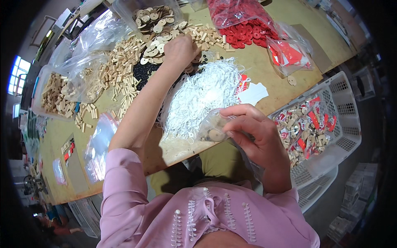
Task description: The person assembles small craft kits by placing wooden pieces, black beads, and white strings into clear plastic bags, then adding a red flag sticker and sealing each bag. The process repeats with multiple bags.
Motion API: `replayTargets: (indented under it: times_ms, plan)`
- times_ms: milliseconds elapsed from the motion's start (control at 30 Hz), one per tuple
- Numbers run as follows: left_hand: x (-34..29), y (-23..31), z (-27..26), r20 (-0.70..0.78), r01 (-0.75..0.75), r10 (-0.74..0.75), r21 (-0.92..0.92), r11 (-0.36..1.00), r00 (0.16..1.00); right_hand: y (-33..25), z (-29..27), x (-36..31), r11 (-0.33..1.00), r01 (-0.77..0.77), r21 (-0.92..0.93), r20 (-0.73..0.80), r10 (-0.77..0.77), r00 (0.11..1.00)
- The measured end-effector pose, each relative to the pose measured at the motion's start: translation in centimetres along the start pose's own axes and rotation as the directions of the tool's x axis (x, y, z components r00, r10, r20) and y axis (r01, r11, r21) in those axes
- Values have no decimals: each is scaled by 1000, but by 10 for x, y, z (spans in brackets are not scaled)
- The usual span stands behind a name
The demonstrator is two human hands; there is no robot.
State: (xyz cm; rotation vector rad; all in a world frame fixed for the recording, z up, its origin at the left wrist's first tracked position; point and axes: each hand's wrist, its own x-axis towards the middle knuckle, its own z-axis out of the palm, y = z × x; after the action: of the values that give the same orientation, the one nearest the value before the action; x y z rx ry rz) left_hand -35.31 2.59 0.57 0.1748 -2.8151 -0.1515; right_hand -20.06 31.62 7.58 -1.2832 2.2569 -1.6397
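Note:
My right hand [258, 138] pinches the top of a small clear plastic bag [210, 127] over the table's near edge. Wooden discs and some dark bits show through its side. Stretched far forward, my left hand [180, 49] is curled among round wooden discs [152, 51] and small wooden blocks [206, 36]; its fingertips are hidden, so I cannot see what they grip. Between my hands lies a large heap of white string loops [206, 93]. Small black rings [142, 76] are spread beneath and beside my left forearm.
Red discs [248, 33] spill from a bag at the back right. A white basket [349, 120] of filled bags stands right of the table. On the left are a tub of wooden blocks [56, 93] and flat plastic bags [101, 144]. A white paper piece [253, 94] lies beside the strings.

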Motion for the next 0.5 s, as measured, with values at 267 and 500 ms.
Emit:
replayTargets:
  times_ms: [267,500]
  plan:
    - [-8,-12,-9,66,11,15,-379,925,998,0,-5,4,1000,7,-16,22,-6,1000]
    - [-87,14,-108,97,26,295,-972,234,950,7,-3,18,990,72,-119,34,-69,997]
